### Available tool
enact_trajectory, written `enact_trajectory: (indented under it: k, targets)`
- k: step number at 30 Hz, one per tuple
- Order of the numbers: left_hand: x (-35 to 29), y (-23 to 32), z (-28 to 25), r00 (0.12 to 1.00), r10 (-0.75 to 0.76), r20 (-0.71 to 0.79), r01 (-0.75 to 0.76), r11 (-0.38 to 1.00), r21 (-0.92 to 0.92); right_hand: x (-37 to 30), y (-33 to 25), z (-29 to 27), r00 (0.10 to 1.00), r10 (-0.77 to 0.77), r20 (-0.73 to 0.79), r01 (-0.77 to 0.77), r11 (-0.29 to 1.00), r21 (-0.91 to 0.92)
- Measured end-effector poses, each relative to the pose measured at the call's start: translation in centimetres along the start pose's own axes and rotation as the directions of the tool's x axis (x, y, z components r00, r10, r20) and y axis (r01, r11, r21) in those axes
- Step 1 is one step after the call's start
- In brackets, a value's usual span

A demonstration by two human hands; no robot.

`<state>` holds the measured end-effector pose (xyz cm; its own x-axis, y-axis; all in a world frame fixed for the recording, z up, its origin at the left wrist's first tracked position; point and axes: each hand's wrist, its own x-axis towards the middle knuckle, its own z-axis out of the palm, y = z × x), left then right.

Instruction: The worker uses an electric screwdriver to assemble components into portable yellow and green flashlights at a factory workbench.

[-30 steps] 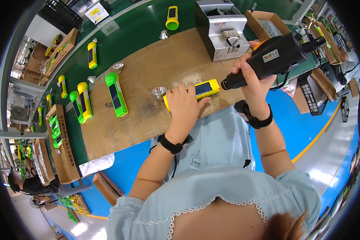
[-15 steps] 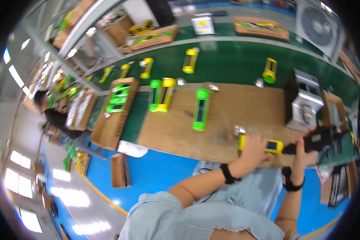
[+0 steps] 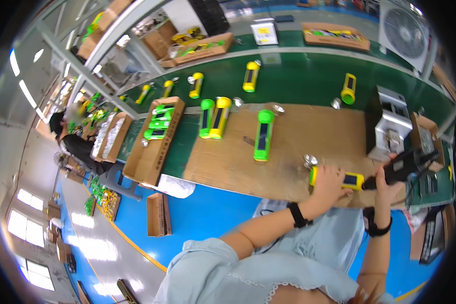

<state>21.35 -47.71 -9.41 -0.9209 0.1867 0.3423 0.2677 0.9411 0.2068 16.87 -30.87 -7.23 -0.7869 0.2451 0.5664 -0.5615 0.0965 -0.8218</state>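
Observation:
My left hand (image 3: 330,185) is closed over a yellow flashlight (image 3: 352,180) with a dark solar panel on its side. The flashlight lies along the near edge of the cardboard sheet (image 3: 309,134). In my right hand (image 3: 387,183) is a black electric screwdriver (image 3: 406,166), its narrow nose against the flashlight's right end. A shiny reflector piece (image 3: 310,161) sits by the flashlight's left end. A green flashlight (image 3: 263,136) stands apart to the left on the cardboard. Beyond it are another green flashlight (image 3: 206,118) and a yellow one (image 3: 220,118), side by side.
Several yellow flashlights, one here (image 3: 251,77), line the green bench strip. A metal fixture (image 3: 388,124) stands right of the cardboard, beside a small carton (image 3: 427,134). Left lies a long carton (image 3: 143,164) with green flashlights. A co-worker (image 3: 78,147) sits far left.
The whole view has shifted slightly, so the bench appears a little further right. Both hands keep their hold, with the screwdriver still at the flashlight's end.

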Motion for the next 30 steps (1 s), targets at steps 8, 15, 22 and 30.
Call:
enact_trajectory:
  k: [8,15,22,30]
  targets:
    - [1.3,-1.2,-1.2,0.997,0.011,0.072,-0.013,1.0,0.024,2.5,-4.9,2.8,0.987,0.088,0.137,-0.125,0.948,0.292]
    - [3.0,0.2,0.4,0.974,0.224,0.025,-0.211,0.945,-0.25,11.1,-5.6,-0.6,0.939,-0.258,-0.228,0.288,0.951,0.113]
    - [3.2,0.8,0.8,0.971,0.238,0.007,-0.22,0.91,-0.352,14.0,-2.4,-0.6,0.971,-0.153,-0.185,0.176,0.977,0.116]
    - [2.5,1.1,0.8,0.978,0.198,-0.072,-0.21,0.916,-0.342,13.6,-2.5,0.0,0.978,-0.142,-0.151,0.164,0.976,0.143]
